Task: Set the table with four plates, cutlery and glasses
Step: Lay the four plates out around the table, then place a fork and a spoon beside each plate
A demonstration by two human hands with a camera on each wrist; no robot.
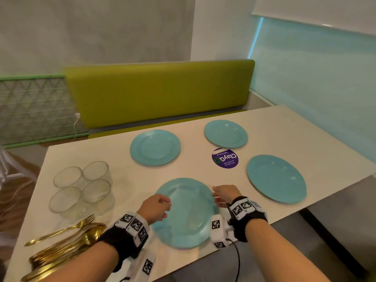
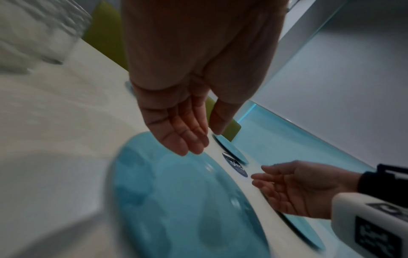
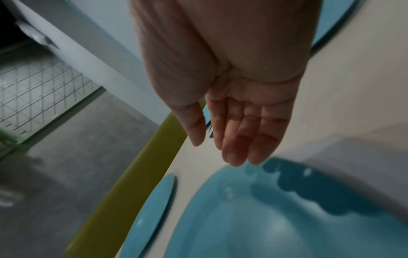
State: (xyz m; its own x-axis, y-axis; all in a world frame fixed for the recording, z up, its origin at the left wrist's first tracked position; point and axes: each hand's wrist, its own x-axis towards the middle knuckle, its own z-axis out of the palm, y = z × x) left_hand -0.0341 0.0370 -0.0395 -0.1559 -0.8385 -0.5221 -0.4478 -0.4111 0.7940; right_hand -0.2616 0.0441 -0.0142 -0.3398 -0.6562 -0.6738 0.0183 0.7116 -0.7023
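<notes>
Several light blue plates lie flat on the white table (image 1: pixel 203 171). The nearest plate (image 1: pixel 186 214) sits at the front edge, between my hands. My left hand (image 1: pixel 160 206) hovers over its left rim, fingers relaxed and empty (image 2: pixel 187 137). My right hand (image 1: pixel 220 195) hovers by its right rim, also empty with straight fingers (image 3: pixel 240 144). The other plates lie at the far left (image 1: pixel 155 147), far right (image 1: pixel 225 133) and right (image 1: pixel 276 178). Several clear glasses (image 1: pixel 81 186) cluster at the left. Gold cutlery (image 1: pixel 65 241) is piled at the front left corner.
A round purple sticker (image 1: pixel 225 158) lies on the table between the plates. A green bench backrest (image 1: pixel 158 92) runs along the far side. A wire mesh panel (image 1: pixel 34 110) stands at the far left. The table's front edge drops to grey floor on the right.
</notes>
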